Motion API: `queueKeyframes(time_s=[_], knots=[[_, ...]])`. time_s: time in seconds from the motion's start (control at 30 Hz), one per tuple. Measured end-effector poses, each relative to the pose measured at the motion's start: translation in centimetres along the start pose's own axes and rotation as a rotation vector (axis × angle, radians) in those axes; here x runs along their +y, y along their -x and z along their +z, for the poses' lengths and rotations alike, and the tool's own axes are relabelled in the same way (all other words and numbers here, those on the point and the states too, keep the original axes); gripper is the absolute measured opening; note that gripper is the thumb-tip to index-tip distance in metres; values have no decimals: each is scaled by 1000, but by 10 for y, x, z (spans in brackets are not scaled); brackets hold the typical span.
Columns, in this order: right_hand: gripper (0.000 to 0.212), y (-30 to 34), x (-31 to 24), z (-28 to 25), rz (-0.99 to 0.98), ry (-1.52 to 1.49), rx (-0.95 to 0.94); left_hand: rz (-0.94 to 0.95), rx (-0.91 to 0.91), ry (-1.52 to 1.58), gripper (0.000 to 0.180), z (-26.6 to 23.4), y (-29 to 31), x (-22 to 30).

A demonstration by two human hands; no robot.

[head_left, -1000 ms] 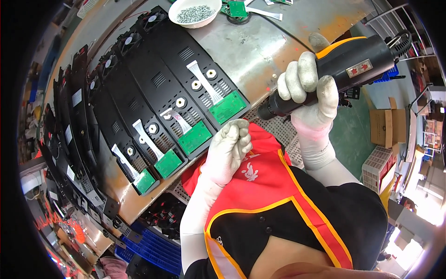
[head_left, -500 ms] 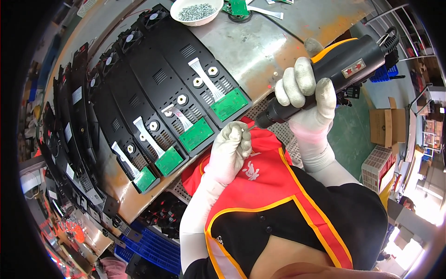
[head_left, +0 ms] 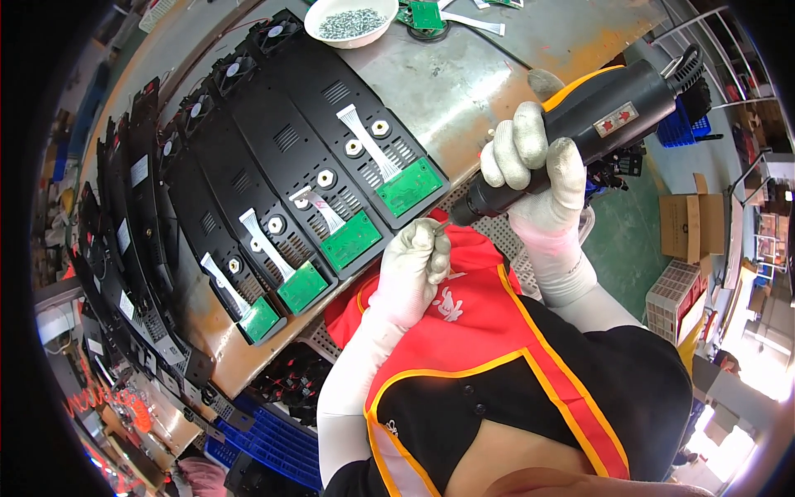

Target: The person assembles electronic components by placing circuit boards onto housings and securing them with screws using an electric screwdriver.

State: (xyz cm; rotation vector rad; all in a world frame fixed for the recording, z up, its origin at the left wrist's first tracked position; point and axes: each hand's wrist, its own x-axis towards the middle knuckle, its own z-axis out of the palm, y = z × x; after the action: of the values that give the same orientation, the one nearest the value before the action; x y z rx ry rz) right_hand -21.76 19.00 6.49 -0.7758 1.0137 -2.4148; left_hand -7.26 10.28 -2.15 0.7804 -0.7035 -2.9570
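My right hand (head_left: 546,178), in a white glove, is wrapped round a black and yellow electric screwdriver (head_left: 642,103). The tool lies slantwise, its nose pointing down and left. From the nose a thin bit runs to the pinched fingers of my gloved left hand (head_left: 412,277); whatever small thing they may hold is hidden. Left of that hand several black metal panels (head_left: 273,99) rest side by side on the table. On their near ends sit green circuit boards (head_left: 349,240) with white ribbon cables (head_left: 364,139).
A white bowl (head_left: 311,25) of small screws stands at the table's far side, beside loose green boards (head_left: 426,15). More black panels (head_left: 124,224) are stacked at the left. Blue crates (head_left: 277,443) sit below the table edge. A cardboard box (head_left: 681,225) stands at the right.
The screwdriver and my right hand have shifted slightly left. The bit now meets the fingers of my left hand, which has barely moved. Panels and boards stay put.
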Motion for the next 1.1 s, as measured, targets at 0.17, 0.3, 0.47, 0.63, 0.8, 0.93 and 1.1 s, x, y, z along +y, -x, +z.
queueKeyframes(time_s=[0.17, 0.3, 0.47, 0.63, 0.8, 0.93, 1.1], knots=[[53, 0, -3, 3, 26, 39, 28, 8, -7, -22, 26, 0, -2, -2], [67, 1, -3, 0, 21, 45, 64, 15, -16, -38, 26, 0, -2, -1], [88, 0, -7, -8, 1, 39, -62, -31, -23, 6, 26, -1, 2, -3], [62, -2, -15, -4, -23, -103, 116, -41, -62, -63, 22, 11, 5, 5], [57, -7, -14, -15, -1, -216, 95, -15, -62, -248, 35, 15, 9, 16], [47, -11, -11, -30, -1, -328, -2, 43, 62, -320, 50, 28, 14, 27], [44, -25, -20, -37, -55, -262, 51, 321, 196, -496, 37, 24, 15, 50]])
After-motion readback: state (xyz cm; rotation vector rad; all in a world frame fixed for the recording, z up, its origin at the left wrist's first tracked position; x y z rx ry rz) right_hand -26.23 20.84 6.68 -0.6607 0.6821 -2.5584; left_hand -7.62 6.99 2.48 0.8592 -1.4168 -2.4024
